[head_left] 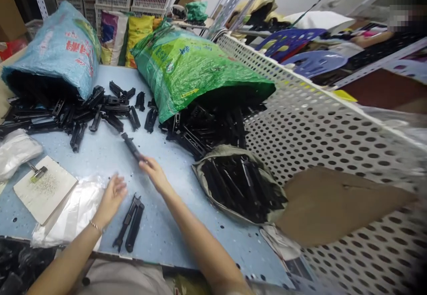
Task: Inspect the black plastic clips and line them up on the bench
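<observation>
My right hand (153, 170) pinches one end of a long black plastic part (131, 146) and holds it over the blue tabletop, its far end pointing away from me. My left hand (115, 191), with a bracelet at the wrist, hovers beside it, fingers loosely curled and apart, holding nothing. Below the hands, near the table's front edge, two joined black bars (130, 224) lie in a narrow V. A heap of similar black parts (96, 112) spreads out beyond the hands.
Black parts spill from a blue sack (56, 50) and a green sack (196, 63). An open cloth bag (243, 188) of black parts sits right, beside a perforated white panel (333, 130). On the left are a white board (46, 192) and plastic bags (75, 210). Another person's arm (375, 39) shows upper right.
</observation>
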A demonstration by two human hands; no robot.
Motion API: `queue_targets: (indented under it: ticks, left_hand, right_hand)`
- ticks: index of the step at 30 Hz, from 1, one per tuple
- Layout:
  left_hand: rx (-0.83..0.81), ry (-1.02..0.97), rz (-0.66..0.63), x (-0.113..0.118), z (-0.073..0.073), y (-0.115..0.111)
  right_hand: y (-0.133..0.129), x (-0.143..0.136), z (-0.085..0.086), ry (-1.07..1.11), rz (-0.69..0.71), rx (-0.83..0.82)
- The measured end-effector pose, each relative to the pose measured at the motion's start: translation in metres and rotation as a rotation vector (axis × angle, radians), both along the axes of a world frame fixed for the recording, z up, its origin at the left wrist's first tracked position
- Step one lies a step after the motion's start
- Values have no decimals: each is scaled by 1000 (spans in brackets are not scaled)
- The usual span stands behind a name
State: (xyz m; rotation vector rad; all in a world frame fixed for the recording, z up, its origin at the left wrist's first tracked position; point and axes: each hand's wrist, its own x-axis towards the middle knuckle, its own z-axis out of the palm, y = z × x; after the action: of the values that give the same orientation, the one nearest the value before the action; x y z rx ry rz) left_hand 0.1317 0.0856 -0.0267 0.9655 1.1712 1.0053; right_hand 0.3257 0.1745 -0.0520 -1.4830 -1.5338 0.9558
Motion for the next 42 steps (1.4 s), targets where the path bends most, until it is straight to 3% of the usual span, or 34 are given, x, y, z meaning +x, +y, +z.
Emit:
queue_targets:
  ticks: [3,5,7,10,14,18,22,25,28,31,34,36,39,42]
  left_hand:
    - [-121,-240,121,10,13,13]
    - [-149,-260,108,12,24,11]
    - [-155,-225,37,9,36,0]
    - [-160,-187,-53,2,50,-19]
    - [-130,-127,-62,-6,56,-28]
    - [-72,-17,23,-14,47,-18]
    - [-6,66,29,-24,34,-9]
    - [41,231,-49,-32,24,-4]
    - [82,571,-108,-36,14,-7]
    - [128,848,-193,-27,0,-24]
    - [275,938,-235,-10,-14,-48]
    - [368,904,-221,-4,-20,-60]
    - [426,752,-170,-9,-22,-60]
    - [334,493,-70,-23,-14,-36]
  right_hand:
    - [-84,-7,7,255,224,-93]
    - [-108,-12,20,203,267,-76]
    - [-104,-15,35,-2,222,54]
    - [-70,-21,50,-338,246,300]
    - [-39,-34,51,-483,356,371]
    - [-64,-44,48,-499,222,322]
    - [-116,-45,44,-631,438,504]
    - [-126,-41,42,-599,582,500]
    - [-84,-40,45,-459,562,359]
    - [0,-54,45,-459,310,271]
    - [87,-76,42,-556,136,186]
    - [127,-86,40,-528,105,87]
    - [145,-84,38,-411,82,-3]
    - [108,-71,33,-322,100,-23]
